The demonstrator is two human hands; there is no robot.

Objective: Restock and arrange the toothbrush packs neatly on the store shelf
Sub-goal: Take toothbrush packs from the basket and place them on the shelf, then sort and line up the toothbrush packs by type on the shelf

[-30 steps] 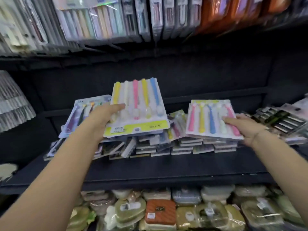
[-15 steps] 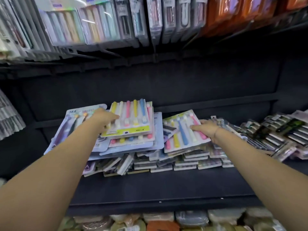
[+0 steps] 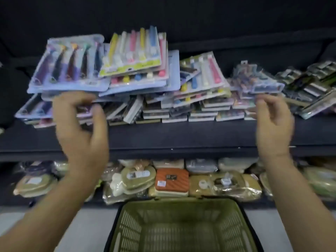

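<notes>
Toothbrush packs (image 3: 131, 51) lie heaped on the dark shelf (image 3: 181, 135) as the left hand (image 3: 81, 128) and right hand (image 3: 274, 124), fingers loosely curled, hold nothing before them, above a green basket (image 3: 127, 224).

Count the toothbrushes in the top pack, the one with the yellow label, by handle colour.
Yellow: 2
White: 1
Pink: 1
Blue: 1
Total: 5 toothbrushes in the yellow-label pack
</notes>
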